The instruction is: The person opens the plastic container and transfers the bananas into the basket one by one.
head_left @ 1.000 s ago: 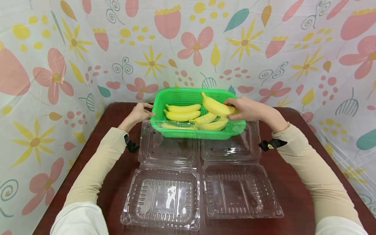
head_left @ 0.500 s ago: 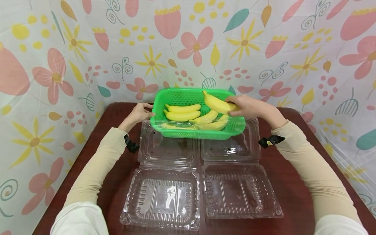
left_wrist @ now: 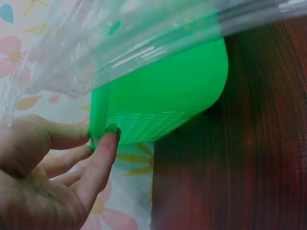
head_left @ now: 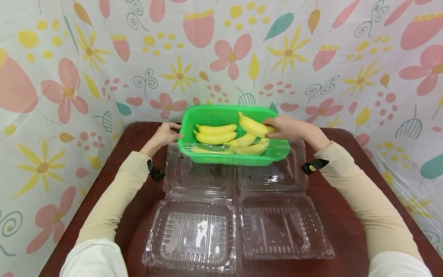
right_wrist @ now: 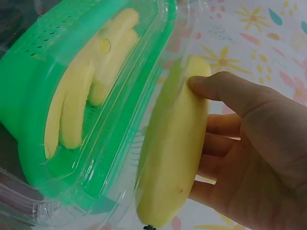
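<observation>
A green plastic basket (head_left: 231,109) with perforated walls stands at the back of the table, with several yellow bananas (head_left: 215,138) lying in it. My left hand (head_left: 162,136) grips the basket's left rim; the left wrist view shows thumb and fingers (left_wrist: 103,160) on either side of that edge. Over the basket's right part, my right hand (head_left: 288,127) holds one banana (head_left: 254,126), tilted with its stem end up to the left. Close up in the right wrist view, the thumb presses one side of this banana (right_wrist: 175,143) and the fingers go behind it.
Two clear plastic clamshell boxes lie opened side by side in front, the left box (head_left: 194,234) and the right box (head_left: 282,231). Their raised lids (head_left: 200,175) lean over the basket's front rim. Behind the dark red table (head_left: 128,215) hangs a flowered cloth (head_left: 221,50).
The held banana has risen slightly and then dropped back a little, moving slightly left with my right hand. My left hand keeps its place on the basket rim.
</observation>
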`<move>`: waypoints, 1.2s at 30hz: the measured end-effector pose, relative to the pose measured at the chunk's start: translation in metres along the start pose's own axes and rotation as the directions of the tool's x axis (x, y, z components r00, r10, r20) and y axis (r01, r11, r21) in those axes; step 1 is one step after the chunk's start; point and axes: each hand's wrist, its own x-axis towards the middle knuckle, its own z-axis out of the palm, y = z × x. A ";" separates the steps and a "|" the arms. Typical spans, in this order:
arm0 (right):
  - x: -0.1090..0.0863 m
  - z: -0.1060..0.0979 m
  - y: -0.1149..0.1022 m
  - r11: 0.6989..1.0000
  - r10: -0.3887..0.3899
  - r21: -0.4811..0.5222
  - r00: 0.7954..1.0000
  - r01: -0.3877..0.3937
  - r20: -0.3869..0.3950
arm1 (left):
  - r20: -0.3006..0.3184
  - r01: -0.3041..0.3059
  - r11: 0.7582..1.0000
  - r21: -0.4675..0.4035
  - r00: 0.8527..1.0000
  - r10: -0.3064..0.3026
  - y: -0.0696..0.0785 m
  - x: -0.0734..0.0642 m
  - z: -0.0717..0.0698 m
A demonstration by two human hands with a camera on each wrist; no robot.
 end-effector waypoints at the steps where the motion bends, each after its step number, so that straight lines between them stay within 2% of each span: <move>1: 0.001 0.000 0.000 1.000 -0.005 -0.006 1.000 0.005 0.009 | 0.001 -0.001 1.000 -0.001 1.000 0.001 0.000 0.000 0.000; 5: 0.004 0.001 0.000 0.999 -0.026 -0.022 0.998 0.027 0.053 | 0.007 -0.003 1.000 -0.003 1.000 0.003 0.000 -0.001 -0.001; 14: 0.012 -0.001 -0.004 0.999 -0.015 -0.044 0.990 0.022 0.140 | -0.009 0.002 1.000 -0.001 1.000 -0.002 0.001 0.001 -0.002; 22: 0.020 0.006 0.002 0.999 0.002 -0.052 0.970 0.011 0.241 | -0.010 -0.008 1.000 0.023 1.000 0.008 0.000 0.000 0.000; 29: 0.024 0.006 0.008 0.999 0.012 -0.050 0.960 0.002 0.281 | -0.019 -0.009 1.000 0.015 1.000 0.009 0.000 0.000 -0.001; 36: 0.028 0.013 0.011 0.997 0.026 -0.078 0.937 0.002 0.350 | -0.019 -0.002 1.000 0.023 1.000 0.003 0.000 -0.001 0.001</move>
